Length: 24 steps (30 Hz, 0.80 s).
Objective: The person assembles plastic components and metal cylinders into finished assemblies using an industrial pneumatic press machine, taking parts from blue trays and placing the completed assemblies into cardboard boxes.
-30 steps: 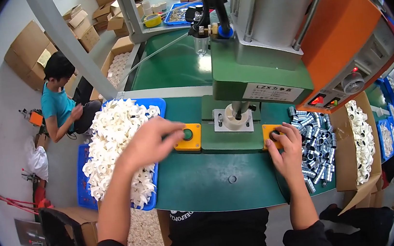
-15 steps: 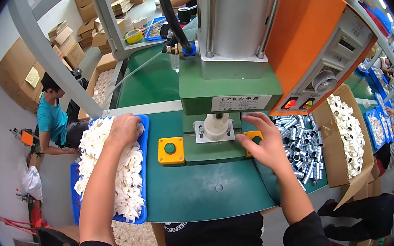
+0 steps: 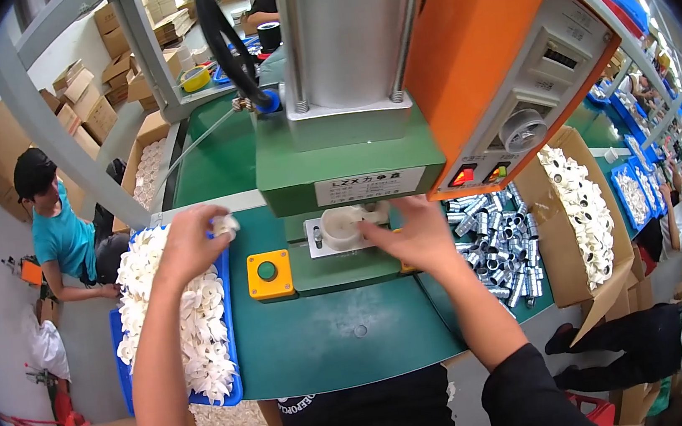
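Note:
My left hand (image 3: pixel 191 245) is raised over the right side of a blue tray (image 3: pixel 233 343) of white plastic pieces (image 3: pixel 203 330). Its fingertips pinch one small white plastic piece (image 3: pixel 226 227). At the green press (image 3: pixel 347 157), my right hand (image 3: pixel 418 236) is curled beside a round white holder (image 3: pixel 341 226) on a metal plate. Its thumb reaches to the holder's right edge, and something small and pale shows between thumb and fingers; what it is, I cannot make out. Bolts hold the metal plate on the press base, under the press head.
A yellow button box (image 3: pixel 269 275) with a green button stands left of the press base. Shiny metal tubes (image 3: pixel 497 250) are heaped at the right, next to a cardboard box (image 3: pixel 545 219) of white parts. An orange control box (image 3: pixel 499 52) overhangs the right side. A person (image 3: pixel 61 228) sits at far left.
My left hand has lifted out of the pile with a white piece. My right hand has closed in on the holder. The view has shifted, moving the press left in the picture.

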Each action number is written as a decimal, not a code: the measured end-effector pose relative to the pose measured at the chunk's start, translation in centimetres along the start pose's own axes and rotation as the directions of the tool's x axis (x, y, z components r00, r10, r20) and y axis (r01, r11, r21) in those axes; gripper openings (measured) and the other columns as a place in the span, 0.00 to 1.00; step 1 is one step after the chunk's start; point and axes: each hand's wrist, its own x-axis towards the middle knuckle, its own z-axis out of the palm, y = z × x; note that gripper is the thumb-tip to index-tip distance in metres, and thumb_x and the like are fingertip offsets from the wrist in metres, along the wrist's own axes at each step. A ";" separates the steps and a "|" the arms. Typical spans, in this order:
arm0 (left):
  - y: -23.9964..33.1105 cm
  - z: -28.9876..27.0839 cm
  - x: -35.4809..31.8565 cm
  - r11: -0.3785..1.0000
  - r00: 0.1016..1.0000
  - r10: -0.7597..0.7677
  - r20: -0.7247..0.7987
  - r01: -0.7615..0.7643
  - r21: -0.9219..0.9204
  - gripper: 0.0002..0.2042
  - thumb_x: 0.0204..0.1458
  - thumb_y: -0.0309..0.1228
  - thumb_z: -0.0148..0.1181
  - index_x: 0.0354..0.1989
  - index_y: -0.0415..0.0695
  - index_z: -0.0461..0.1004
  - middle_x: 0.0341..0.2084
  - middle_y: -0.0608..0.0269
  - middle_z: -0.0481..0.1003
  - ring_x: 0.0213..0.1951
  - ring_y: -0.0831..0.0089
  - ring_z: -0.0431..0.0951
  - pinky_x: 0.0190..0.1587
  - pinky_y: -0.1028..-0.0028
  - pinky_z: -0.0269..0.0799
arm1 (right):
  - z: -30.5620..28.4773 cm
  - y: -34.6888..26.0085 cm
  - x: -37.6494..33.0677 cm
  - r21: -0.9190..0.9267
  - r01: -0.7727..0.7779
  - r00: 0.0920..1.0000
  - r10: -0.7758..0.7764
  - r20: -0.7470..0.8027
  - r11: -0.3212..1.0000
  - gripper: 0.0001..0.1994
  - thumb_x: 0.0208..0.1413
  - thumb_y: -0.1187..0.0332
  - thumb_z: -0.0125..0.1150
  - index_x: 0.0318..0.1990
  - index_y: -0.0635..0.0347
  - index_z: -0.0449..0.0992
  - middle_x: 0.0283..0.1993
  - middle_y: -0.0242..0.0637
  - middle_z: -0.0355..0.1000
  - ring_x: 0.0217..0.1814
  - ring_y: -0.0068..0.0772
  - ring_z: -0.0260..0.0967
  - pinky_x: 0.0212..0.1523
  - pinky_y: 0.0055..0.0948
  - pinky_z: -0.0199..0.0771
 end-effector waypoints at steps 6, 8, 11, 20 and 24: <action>9.7 1.7 0.1 0.908 0.940 0.317 -0.129 -0.340 -0.246 0.18 0.47 0.30 0.69 0.48 0.40 0.82 0.39 0.48 0.82 0.39 0.52 0.82 0.47 0.62 0.79 | -13.2 6.7 -2.8 -0.280 -0.017 0.936 -0.083 -0.343 0.960 0.21 0.51 0.68 0.77 0.52 0.63 0.81 0.47 0.43 0.82 0.47 0.37 0.79 0.50 0.33 0.77; 11.4 3.0 0.3 0.905 0.970 0.241 -0.041 -0.240 -0.351 0.17 0.49 0.33 0.68 0.48 0.42 0.83 0.40 0.47 0.82 0.42 0.50 0.82 0.50 0.60 0.77 | -17.1 8.2 -3.2 -0.208 -0.234 0.853 0.098 -0.512 0.950 0.23 0.57 0.67 0.74 0.58 0.68 0.78 0.46 0.41 0.81 0.46 0.31 0.78 0.50 0.30 0.76; 12.3 5.1 0.6 0.875 0.933 0.353 -0.068 -0.355 -0.329 0.18 0.55 0.37 0.63 0.51 0.43 0.82 0.41 0.47 0.81 0.49 0.50 0.81 0.55 0.60 0.75 | -25.0 13.2 -3.4 -0.401 -0.405 0.791 0.095 -0.604 0.822 0.26 0.57 0.61 0.74 0.57 0.70 0.79 0.34 0.37 0.77 0.34 0.27 0.71 0.39 0.31 0.74; 12.0 6.8 0.7 0.842 0.855 0.510 -0.089 -0.518 -0.151 0.11 0.61 0.32 0.57 0.37 0.34 0.78 0.33 0.45 0.79 0.37 0.48 0.81 0.45 0.56 0.78 | -27.3 18.7 -3.5 -0.778 -0.376 0.896 -0.017 -0.444 0.503 0.37 0.57 0.55 0.72 0.69 0.68 0.68 0.71 0.61 0.64 0.73 0.63 0.61 0.72 0.49 0.62; 12.5 6.9 0.5 0.825 0.827 0.561 -0.040 -0.563 -0.054 0.12 0.61 0.32 0.58 0.42 0.34 0.79 0.36 0.45 0.80 0.42 0.49 0.80 0.48 0.55 0.76 | -16.9 9.5 -4.5 -0.747 -0.002 0.925 -0.283 -0.254 0.664 0.27 0.53 0.63 0.74 0.58 0.66 0.75 0.61 0.57 0.72 0.64 0.59 0.68 0.64 0.50 0.69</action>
